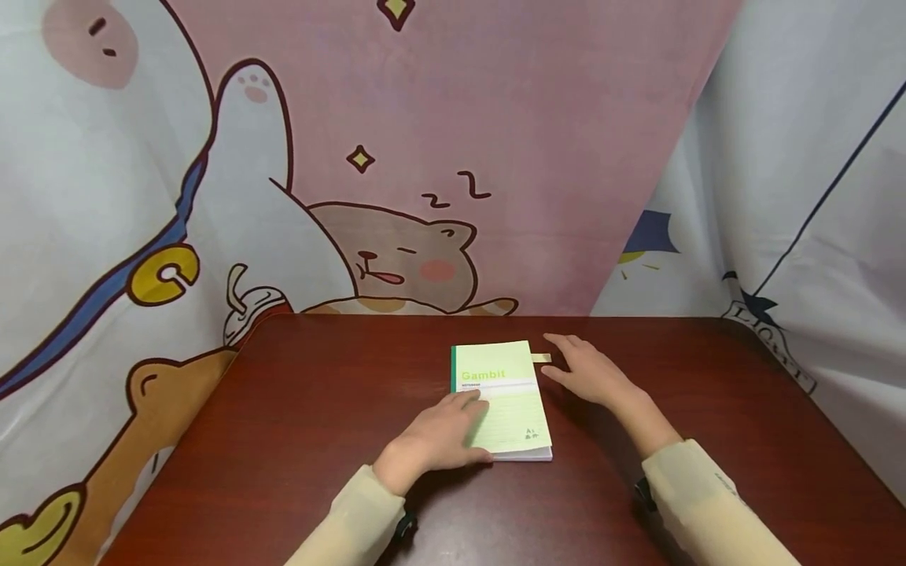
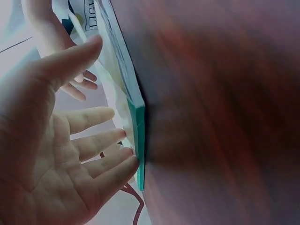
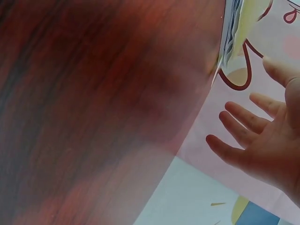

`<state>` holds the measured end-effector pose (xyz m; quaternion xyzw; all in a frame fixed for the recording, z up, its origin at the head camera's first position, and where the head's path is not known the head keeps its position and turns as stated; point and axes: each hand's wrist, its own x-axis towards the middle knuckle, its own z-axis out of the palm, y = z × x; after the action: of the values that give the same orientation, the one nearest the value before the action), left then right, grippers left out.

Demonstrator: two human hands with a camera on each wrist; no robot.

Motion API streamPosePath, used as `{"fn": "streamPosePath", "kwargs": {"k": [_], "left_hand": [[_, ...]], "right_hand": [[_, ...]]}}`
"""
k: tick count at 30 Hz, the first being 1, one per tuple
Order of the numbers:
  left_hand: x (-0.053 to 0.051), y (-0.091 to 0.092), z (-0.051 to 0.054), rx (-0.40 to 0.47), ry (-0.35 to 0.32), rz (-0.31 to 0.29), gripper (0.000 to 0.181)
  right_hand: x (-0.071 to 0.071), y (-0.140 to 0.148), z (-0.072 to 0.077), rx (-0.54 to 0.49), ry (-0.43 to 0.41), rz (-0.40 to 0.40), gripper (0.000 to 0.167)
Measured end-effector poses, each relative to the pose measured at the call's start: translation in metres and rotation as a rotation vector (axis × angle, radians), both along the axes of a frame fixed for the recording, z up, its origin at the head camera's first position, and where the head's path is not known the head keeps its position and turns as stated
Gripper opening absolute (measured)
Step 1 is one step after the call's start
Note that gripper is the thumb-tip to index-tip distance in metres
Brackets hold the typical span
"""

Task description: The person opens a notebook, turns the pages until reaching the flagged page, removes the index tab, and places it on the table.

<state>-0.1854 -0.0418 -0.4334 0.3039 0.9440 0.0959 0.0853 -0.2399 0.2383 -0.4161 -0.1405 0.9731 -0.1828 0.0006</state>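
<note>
A closed notebook (image 1: 504, 401) with a pale yellow-green cover marked "Gambit" and a green spine (image 2: 138, 140) lies on the table. From its right edge, near the top, juts a small pale strip (image 1: 542, 358). My left hand (image 1: 440, 434) is over the lower left of the cover, fingers extended; in the left wrist view its fingertips (image 2: 130, 161) reach the spine side. My right hand (image 1: 591, 369) hovers right of the notebook, fingers spread and holding nothing, its fingertips close to the strip. In the right wrist view, page edges (image 3: 230, 35) show beyond the thumb.
The dark red-brown wooden table (image 1: 297, 440) stretches around the notebook on all sides. Behind it and at both sides hangs a cloth (image 1: 552, 157) printed with cartoon animals. Dark bands (image 1: 405, 525) show at both wrists by the cream sleeves.
</note>
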Motion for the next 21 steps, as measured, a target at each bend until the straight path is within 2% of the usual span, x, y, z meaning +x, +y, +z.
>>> {"fn": "streamPosePath", "kwargs": {"k": [6, 12, 19, 21], "left_hand": [[0.005, -0.007, 0.004, 0.085, 0.025, -0.013, 0.071], [0.011, -0.015, 0.005, 0.23, 0.006, 0.022, 0.072], [0.023, -0.026, 0.002, 0.439, -0.089, 0.109, 0.081], [0.027, -0.028, 0.004, 0.497, -0.077, 0.144, 0.084]], "right_hand": [[0.0, -0.002, 0.0, -0.009, 0.013, -0.021, 0.058], [-0.002, -0.006, -0.001, -0.015, 0.015, -0.003, 0.057], [-0.005, -0.008, -0.004, -0.01, 0.0, 0.019, 0.054], [-0.006, -0.008, -0.006, -0.007, -0.012, 0.024, 0.054]]}}
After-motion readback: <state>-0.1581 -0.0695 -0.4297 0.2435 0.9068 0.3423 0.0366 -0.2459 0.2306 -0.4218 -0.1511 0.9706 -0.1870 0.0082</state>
